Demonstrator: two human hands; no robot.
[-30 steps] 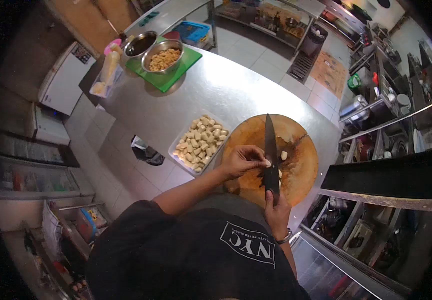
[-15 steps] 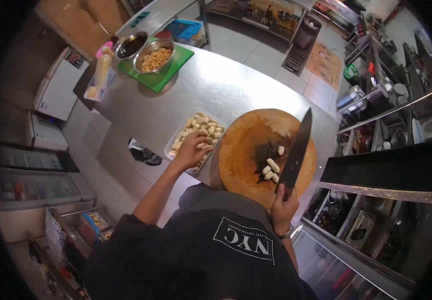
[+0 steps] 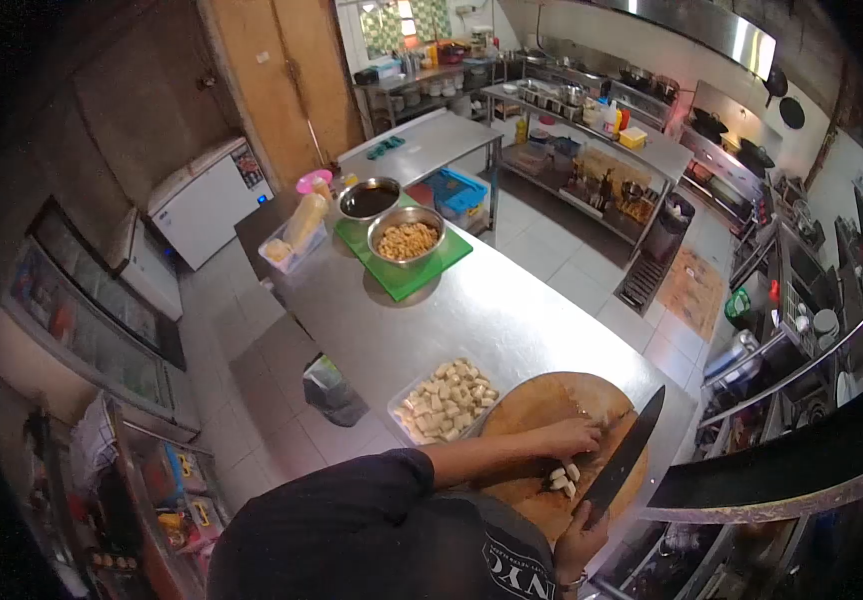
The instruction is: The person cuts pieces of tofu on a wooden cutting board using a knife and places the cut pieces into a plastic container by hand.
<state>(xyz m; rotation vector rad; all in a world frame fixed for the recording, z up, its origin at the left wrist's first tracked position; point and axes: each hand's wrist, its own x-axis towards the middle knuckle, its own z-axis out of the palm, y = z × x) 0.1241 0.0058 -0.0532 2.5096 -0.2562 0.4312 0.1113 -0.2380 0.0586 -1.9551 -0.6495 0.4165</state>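
My right hand (image 3: 582,538) grips the handle of a large dark-bladed knife (image 3: 628,455), whose blade points away from me over the right side of a round wooden chopping board (image 3: 522,510). My left hand (image 3: 572,438) reaches across the board, fingers bent together and touching down near its middle. Whatever lies under those fingertips is hidden. Just below them sit several short, pale cut pieces (image 3: 565,480) of food. To the left of the board stands a clear plastic container (image 3: 400,412), filled with more such pieces (image 3: 449,402).
Farther along the steel table (image 3: 352,300), a green cutting board (image 3: 417,285) carries a metal bowl (image 3: 407,236) of brown chunks. A bowl of dark liquid (image 3: 369,200) is beside it. A plastic tub (image 3: 292,250) stands near the left edge. Shelving (image 3: 782,380) lies to the right.
My left hand has moved right, from the container of pieces to the chopping board. The knife stays in my right hand. My view has tilted up, showing more of the kitchen.
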